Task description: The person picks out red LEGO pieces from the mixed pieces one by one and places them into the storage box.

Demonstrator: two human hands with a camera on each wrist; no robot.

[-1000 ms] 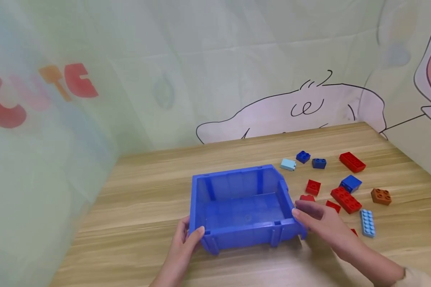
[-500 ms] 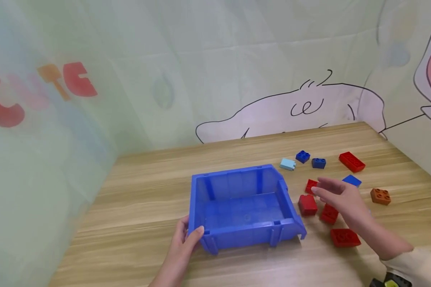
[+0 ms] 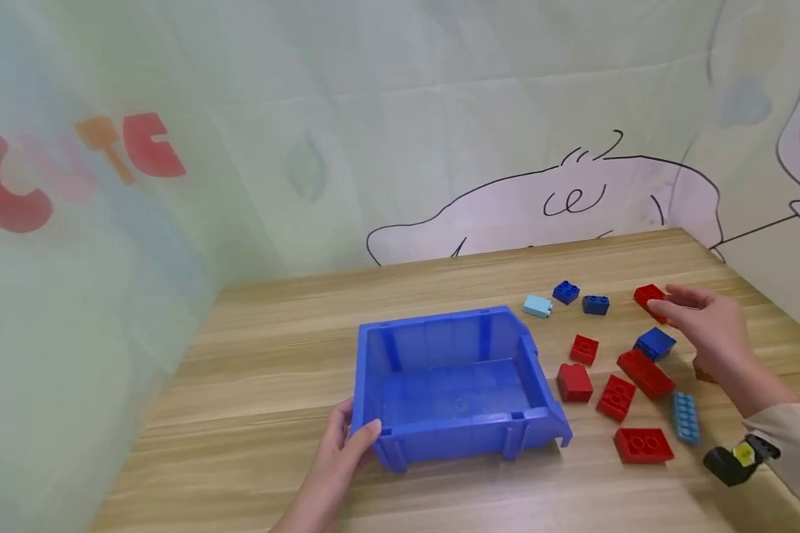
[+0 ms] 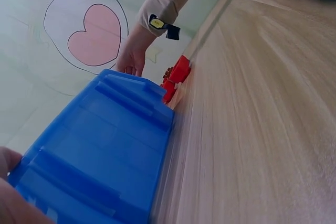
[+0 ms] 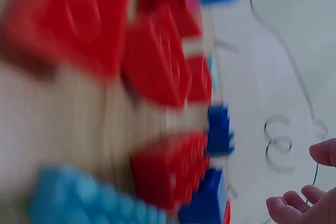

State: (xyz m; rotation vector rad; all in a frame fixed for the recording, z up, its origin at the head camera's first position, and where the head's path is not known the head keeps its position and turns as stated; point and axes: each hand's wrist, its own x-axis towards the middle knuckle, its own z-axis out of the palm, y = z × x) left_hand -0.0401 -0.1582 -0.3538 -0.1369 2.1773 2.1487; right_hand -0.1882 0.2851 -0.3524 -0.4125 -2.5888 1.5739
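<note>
My left hand (image 3: 336, 463) grips the near left corner of a blue plastic bin (image 3: 456, 444), thumb over the rim. Nothing lies inside the bin. My right hand (image 3: 713, 329) is at the far right, over the table beside a long red toy brick (image 3: 650, 299), partly covering it. In the right wrist view its thumb and fingers (image 5: 286, 211) are spread apart with nothing between them. Just nearer the head camera is a blue brick (image 3: 655, 344). An orange-brown brick (image 3: 704, 372) is mostly hidden behind the right wrist.
Several red bricks lie right of the bin, among them a red block (image 3: 575, 383) and a red brick (image 3: 644, 446) at the front. Also there are a light blue studded brick (image 3: 685, 418), a pale blue brick (image 3: 538, 306) and two small dark blue bricks (image 3: 566, 292). A printed curtain hangs behind.
My right hand has left the bin's right end and moved right and away over the bricks to the far red one. The left hand and the bin stay put.
</note>
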